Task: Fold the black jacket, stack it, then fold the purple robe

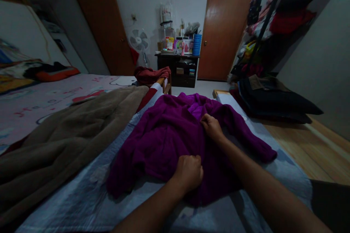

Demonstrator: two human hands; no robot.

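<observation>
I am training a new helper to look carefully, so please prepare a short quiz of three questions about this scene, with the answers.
1. True or false: the left hand and the right hand are both on the purple jacket.
2. Which hand is nearer to the jacket's neck opening? A) left B) right C) both equally near
3. Fill in: in the picture, just left of the dark cabinet, there is a ____.

Key:
1. True.
2. B.
3. fan.
</observation>
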